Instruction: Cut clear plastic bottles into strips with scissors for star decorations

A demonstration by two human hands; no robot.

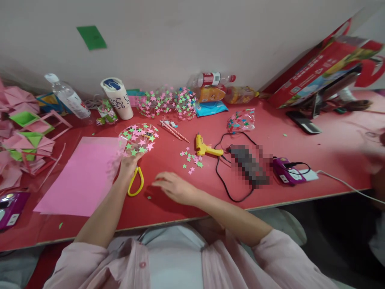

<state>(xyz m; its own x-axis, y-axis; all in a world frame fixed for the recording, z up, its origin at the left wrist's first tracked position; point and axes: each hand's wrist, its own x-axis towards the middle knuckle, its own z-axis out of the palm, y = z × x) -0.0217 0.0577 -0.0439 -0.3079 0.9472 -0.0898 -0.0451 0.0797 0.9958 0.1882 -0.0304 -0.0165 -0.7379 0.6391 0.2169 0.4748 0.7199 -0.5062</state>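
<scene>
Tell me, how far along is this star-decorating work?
Two star-covered clear balls already sit by the wall. The left hand holds a third, partly starred ball; the right hand rests flat on the table. Loose paper stars and the glue gun lie unused.

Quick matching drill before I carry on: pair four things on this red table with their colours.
Things:
1. glue gun
2. paper sheet
3. scissors handles
4. table

Colours:
A. pink
B. red
C. yellow, with black cord
D. yellow loop, lying below the left hand

Pairs: 1-C, 2-A, 3-D, 4-B
</scene>
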